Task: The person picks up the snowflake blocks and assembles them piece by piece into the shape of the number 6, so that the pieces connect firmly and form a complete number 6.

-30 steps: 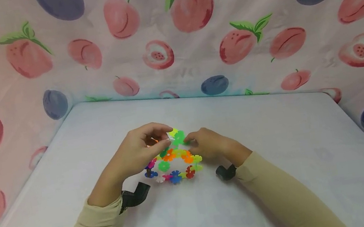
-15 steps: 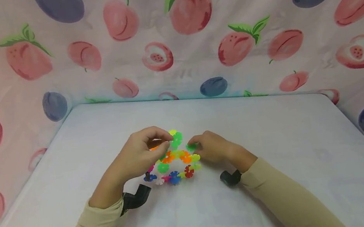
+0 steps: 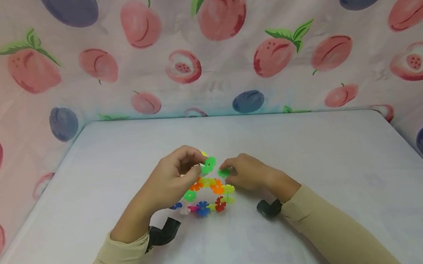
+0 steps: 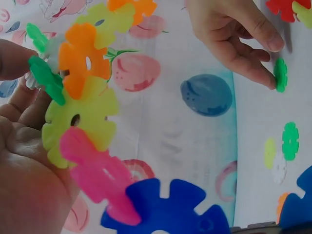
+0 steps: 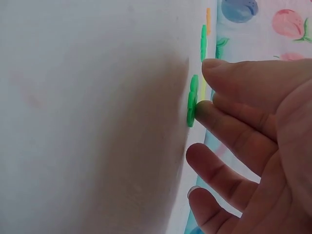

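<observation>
My left hand pinches a chain of linked plastic snowflake discs by its green and white pieces, thumb against fingertips. Up close, the left wrist view shows an orange disc, a yellow disc, a pink disc and a blue disc joined edge to edge. To the right, my right hand reaches a loose green disc on the table. One fingertip touches that disc, while the thumb stays apart from it and the other fingers are loosely bent. Part of the chain is hidden behind my left hand.
Beyond the touched piece, another green disc, a white disc and a yellow disc appear in the left wrist view. The white table ends at a fruit-print cloth behind and on the left.
My right hand has drawn slightly right and toward me, away from the chain, with a green disc now showing at its fingertips. My left hand has shifted slightly right, turning the pinched green piece.
</observation>
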Demonstrator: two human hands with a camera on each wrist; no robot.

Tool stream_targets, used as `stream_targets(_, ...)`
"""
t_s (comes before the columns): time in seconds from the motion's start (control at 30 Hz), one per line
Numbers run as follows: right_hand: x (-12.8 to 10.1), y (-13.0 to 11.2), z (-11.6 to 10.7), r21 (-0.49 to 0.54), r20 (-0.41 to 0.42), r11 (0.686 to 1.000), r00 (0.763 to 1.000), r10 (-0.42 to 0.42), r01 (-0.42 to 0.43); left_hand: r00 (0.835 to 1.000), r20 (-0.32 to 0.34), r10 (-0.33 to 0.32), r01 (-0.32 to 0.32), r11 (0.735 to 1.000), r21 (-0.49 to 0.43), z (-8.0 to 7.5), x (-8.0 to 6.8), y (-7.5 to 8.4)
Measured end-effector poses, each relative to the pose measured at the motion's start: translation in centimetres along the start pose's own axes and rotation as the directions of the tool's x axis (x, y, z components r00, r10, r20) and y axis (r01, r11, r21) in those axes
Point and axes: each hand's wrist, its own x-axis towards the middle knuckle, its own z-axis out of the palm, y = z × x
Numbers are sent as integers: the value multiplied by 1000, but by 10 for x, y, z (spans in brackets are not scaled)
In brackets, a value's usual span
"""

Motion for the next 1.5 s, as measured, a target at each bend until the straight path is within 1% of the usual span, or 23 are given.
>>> stream_targets(0.2,-1,1,1,-12,-8,1000,1000,16,-16,1000,8,-9,10,1000,-19,3,1,1)
stream_targets(0.4,-2,1,1,-39,-31,998,999,42,-44,999,-22,-44,44,999,31,4,2,1)
stream_targets(0.5,-2,1,0,-43,-55,997,997,55,-57,999,-32,-36,38,998,57,5,2,1)
stream_targets(0.7,-2,3,1,-15,-110,998,992,65,-67,999,-44,-5,9,996,90,6,1,3)
stream_targets(0.87,-2,2,-1,-54,-78,995,994,77,-82,999,-37,7,-4,996,84,6,0,6)
stream_targets(0.93,-2,2,-2,-55,-62,994,994,86,-89,999,-34,9,-6,997,82,6,0,7)
stream_targets(1.13,-2,6,-4,1,-17,995,995,96,-96,999,-25,28,-26,996,86,6,0,6)
stream_targets(1.23,-4,9,-4,26,-13,996,996,87,-86,999,-23,30,-28,996,79,6,0,6)
stream_targets(1.27,-5,10,-4,40,-21,996,997,80,-79,999,-22,31,-29,997,76,7,0,6)
stream_targets(1.33,-10,12,-6,72,-60,996,996,66,-62,999,-21,31,-30,997,70,7,1,5)
stream_targets(1.4,-17,10,-12,139,-135,989,989,64,-45,1000,-18,25,-24,998,65,8,1,5)
stream_targets(1.43,-22,8,-17,183,-185,983,981,66,-32,1000,-15,25,-24,998,64,8,1,5)
stream_targets(1.5,-31,2,-27,286,-291,958,954,67,20,1000,-12,24,-23,997,67,8,1,5)
